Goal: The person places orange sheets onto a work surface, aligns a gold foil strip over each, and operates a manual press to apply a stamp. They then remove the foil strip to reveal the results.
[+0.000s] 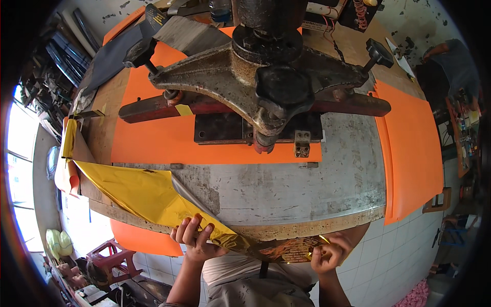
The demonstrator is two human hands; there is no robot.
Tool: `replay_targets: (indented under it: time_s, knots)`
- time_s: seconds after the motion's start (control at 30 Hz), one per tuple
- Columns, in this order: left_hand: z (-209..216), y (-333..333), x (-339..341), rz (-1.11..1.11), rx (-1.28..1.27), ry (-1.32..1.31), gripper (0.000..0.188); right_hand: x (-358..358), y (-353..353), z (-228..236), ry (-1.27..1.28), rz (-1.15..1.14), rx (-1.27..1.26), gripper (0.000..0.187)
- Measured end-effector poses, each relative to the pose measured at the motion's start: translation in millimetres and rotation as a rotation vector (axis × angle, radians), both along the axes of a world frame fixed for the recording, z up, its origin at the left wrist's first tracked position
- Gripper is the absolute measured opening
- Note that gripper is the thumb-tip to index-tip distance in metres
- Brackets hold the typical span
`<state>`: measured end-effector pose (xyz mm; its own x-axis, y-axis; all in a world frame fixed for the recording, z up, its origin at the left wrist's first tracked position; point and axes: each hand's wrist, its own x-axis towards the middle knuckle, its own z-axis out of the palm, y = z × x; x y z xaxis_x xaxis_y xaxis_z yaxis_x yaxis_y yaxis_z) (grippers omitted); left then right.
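Observation:
A long strip of shiny gold foil [138, 188] stretches from the left side of the worktable, across its near edge, to my right. My left hand [197, 240] grips the foil's near edge, fingers curled over it and thumb hidden beneath. At the strip's other end, my right hand [330, 251] pinches the foil with closed fingers. Between my hands the foil sags and twists, its dark printed-looking stretch facing up. Behind it lies the scuffed grey metal plate [286, 189] of the press. Above that plate stands the heavy press head [261, 92] with black knobs.
Orange sheets [411, 153] are stacked at the right, and another orange sheet [148, 138] lies under the press head. A small metal block [302, 144] hangs at the press's front. On the floor at left is a dark red stool [113, 258]. Another person [452, 66] is at far right.

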<state>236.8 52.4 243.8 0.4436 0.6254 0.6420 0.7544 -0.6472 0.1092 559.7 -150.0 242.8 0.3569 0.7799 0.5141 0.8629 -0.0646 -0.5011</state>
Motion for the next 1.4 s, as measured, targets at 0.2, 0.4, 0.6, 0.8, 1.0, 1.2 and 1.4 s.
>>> replay_targets:
  time_s: [0.2,0.4,0.6,0.8,1.0,1.2,1.4]
  knots:
    - [2,-2,1,0.009,-0.037,-0.031,0.073,20,31,32,0.214,0.181,-0.467,0.037]
    - [8,-4,0,-0.069,-0.068,-0.163,0.076,33,10,47,0.702,0.267,-0.677,0.033]
    - [48,1,6,-0.118,-0.09,-0.218,0.081,78,-16,123,0.778,0.33,-0.582,0.03]
    - [131,31,43,-0.362,-0.344,-0.063,0.08,104,-16,172,0.719,0.259,-0.391,0.029]
    - [180,67,80,-0.578,-0.494,0.122,0.068,113,-15,199,0.66,0.328,-0.385,0.043]
    - [190,89,87,-0.743,-0.831,0.085,0.036,136,-20,220,0.604,0.384,-0.462,0.038]
    - [199,97,64,-0.534,-1.143,-0.063,0.028,171,2,226,0.559,0.427,-0.526,0.04]
